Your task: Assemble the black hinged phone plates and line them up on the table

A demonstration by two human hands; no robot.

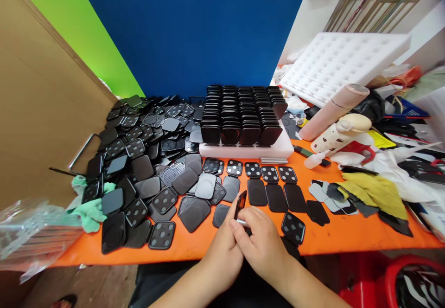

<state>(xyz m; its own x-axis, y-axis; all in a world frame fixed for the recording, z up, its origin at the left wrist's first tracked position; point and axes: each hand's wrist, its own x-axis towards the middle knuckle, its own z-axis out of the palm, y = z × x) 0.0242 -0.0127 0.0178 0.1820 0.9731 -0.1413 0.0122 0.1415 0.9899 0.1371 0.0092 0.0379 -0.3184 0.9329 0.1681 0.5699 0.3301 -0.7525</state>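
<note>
In front of my body my two hands are close together at the table's front edge. My left hand (224,247) is closed on a thin, black, rounded-square panel (240,201), tilted nearly edge-on. Against its lower part, my right hand (260,236) pinches a small silver ribbed metal piece (243,223); most of it is hidden by the fingers. Just beyond, a row of hinged black pads (276,196) lies unfolded, their upper flaps marked with grey dots. One dotted black pad (293,228) rests beside my right hand.
A heap of similar black pads (144,169) covers the left. Upright black panels (239,113) fill a white foam tray (236,151) at the back. To the right are a pink bottle (333,112), a yellow cloth (377,194) and grey offcuts (323,194). A red bucket (391,271) stands below.
</note>
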